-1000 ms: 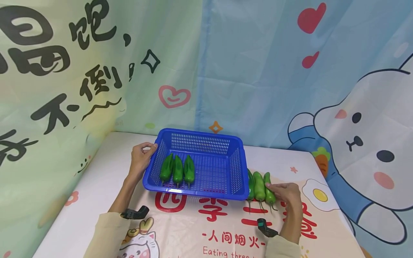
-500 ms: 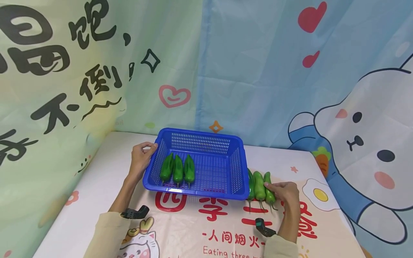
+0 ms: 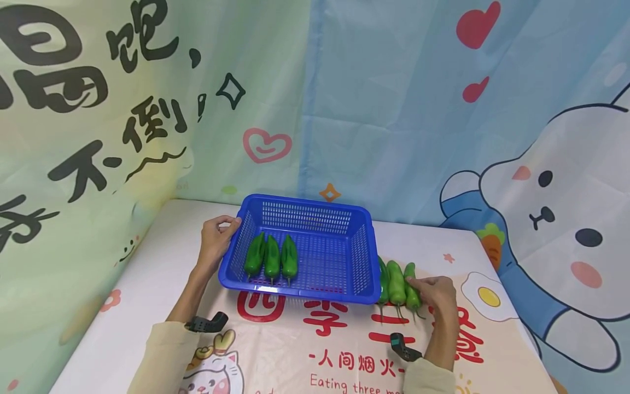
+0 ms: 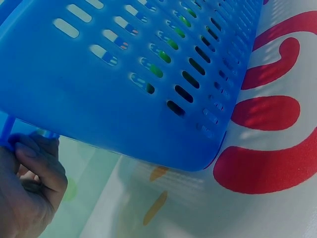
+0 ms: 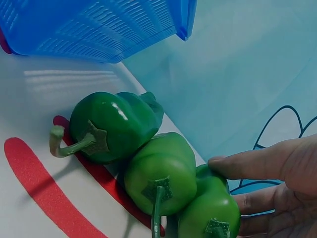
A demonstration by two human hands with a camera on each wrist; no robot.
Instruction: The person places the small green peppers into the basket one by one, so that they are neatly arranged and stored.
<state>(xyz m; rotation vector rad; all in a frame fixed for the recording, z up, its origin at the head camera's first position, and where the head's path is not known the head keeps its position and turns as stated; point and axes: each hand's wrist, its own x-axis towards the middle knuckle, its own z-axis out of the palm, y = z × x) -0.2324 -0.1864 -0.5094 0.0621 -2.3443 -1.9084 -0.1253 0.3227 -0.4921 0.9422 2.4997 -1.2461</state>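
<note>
A blue perforated plastic basket [image 3: 325, 257] is tilted up toward me above the table. Its left rim is gripped by my left hand [image 3: 215, 241], whose fingers curl round the edge in the left wrist view. Inside, on the left side, lie three dark green peppers [image 3: 272, 260] in a row. Three more peppers lie side by side on the table, right of the basket: a dark one [image 5: 116, 126], a lighter middle one [image 5: 161, 171] and a light one [image 5: 210, 208] at the right. My right hand [image 3: 438, 295] holds this rightmost pepper, thumb over its top and fingers along its side.
A printed cloth with red lettering [image 3: 325, 320] covers the table [image 3: 133, 295]. Behind stands a fabric backdrop [image 3: 364, 120] with cartoon figures. Black wrist cameras sit on both forearms, the left camera [image 3: 209, 323] and the right camera [image 3: 404, 348].
My right hand has shifted slightly left at the rightmost pepper. The left hand and the basket stay in place.
</note>
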